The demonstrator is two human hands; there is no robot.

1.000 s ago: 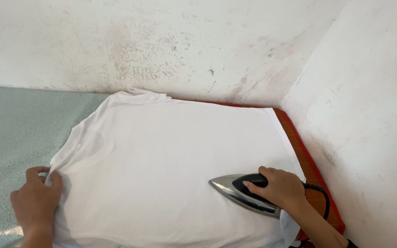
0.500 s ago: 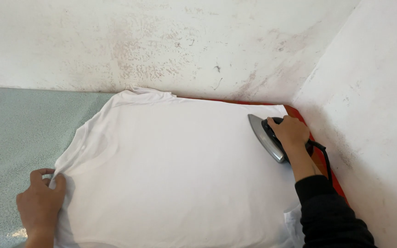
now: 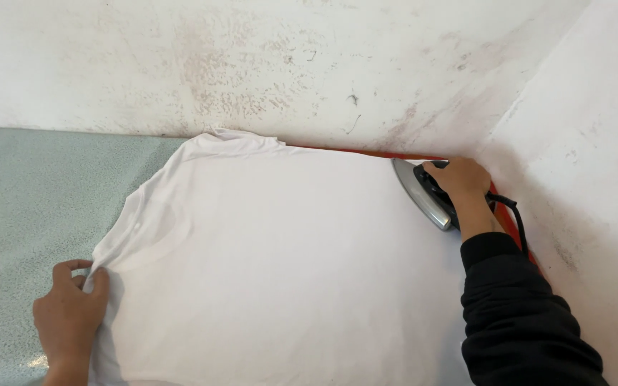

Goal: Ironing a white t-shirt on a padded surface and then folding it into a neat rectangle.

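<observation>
Right hand [image 3: 461,179] on iron [image 3: 423,194], left hand [image 3: 69,311] pinching white shirt [image 3: 287,264] edge

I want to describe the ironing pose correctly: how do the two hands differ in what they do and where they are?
The left hand pinches the near left edge of the white cotton shirt, while the right hand grips the handle of the silver and black iron. The left hand lies near, over the grey-green cover; the right hand reaches far, into the wall corner. Both rest on the shirt.

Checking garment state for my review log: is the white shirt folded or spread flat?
Spread flat: the white shirt lies open across the surface, left hand pinning its edge, right hand on the iron.
</observation>
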